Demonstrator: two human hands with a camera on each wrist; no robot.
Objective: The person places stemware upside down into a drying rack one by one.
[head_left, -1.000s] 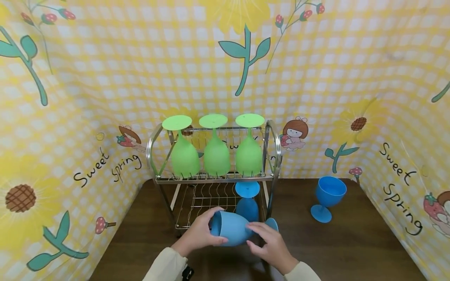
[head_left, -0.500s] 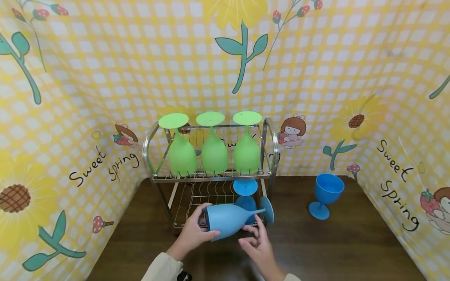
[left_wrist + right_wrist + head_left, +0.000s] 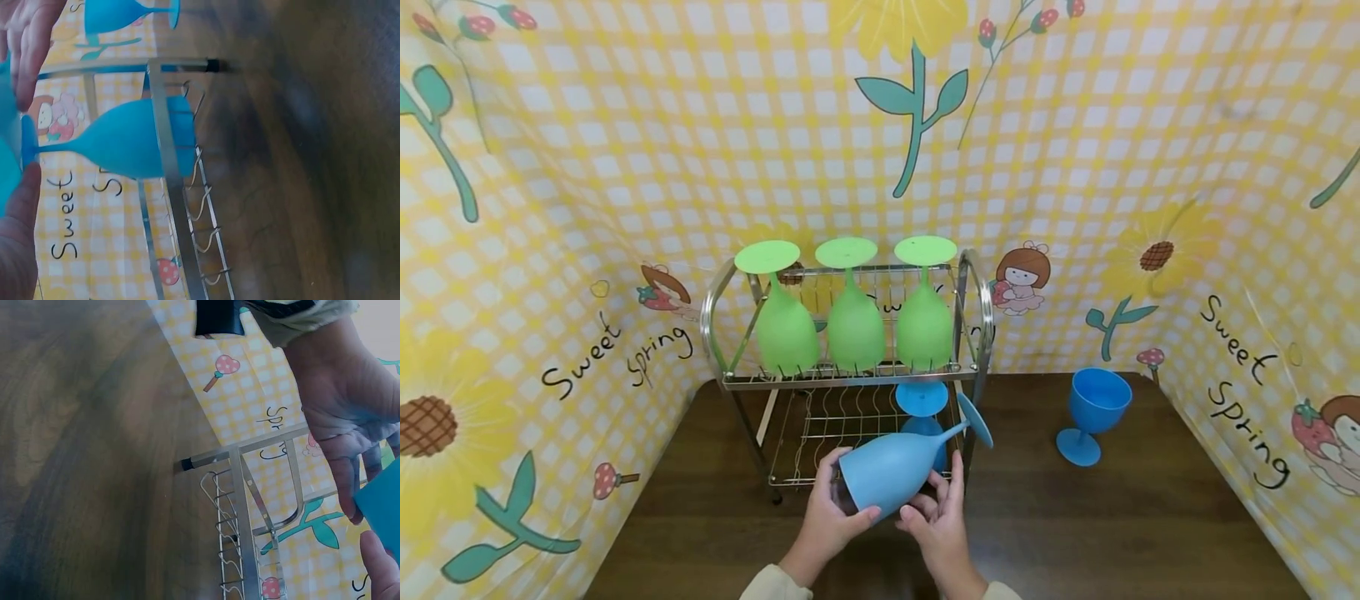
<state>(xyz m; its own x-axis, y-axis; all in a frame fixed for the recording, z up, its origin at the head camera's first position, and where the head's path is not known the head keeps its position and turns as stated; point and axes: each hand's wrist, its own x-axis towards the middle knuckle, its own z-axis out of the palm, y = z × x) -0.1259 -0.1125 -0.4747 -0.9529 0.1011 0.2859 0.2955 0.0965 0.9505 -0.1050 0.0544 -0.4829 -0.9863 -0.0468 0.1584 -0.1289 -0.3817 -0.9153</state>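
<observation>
A light blue goblet [image 3: 887, 471] is held tilted over the front of the rack, its foot up to the right and its mouth down to the left. My left hand [image 3: 831, 521] grips the bowl near the rim, thumb in front. Against the lower bowl near the stem, my right hand [image 3: 940, 525] has curled fingers and thumb; its index finger stands straighter. Behind them, a darker blue goblet [image 3: 922, 400] stands upside down on the lower shelf of the metal dish rack [image 3: 850, 382]. The right wrist view shows part of the held goblet [image 3: 384, 506] at its right edge.
Three green goblets [image 3: 853, 333] stand upside down along the rack's upper shelf. Another blue goblet [image 3: 1097, 404] stands upright on the brown table [image 3: 1030, 517] to the right. Yellow checked cloth [image 3: 1060, 167] with printed flowers surrounds the table's back and sides.
The held goblet has tilted so its foot rises to the upper right. My right hand has shifted from the stem end to beneath the bowl. The left hand keeps its hold near the rim.
</observation>
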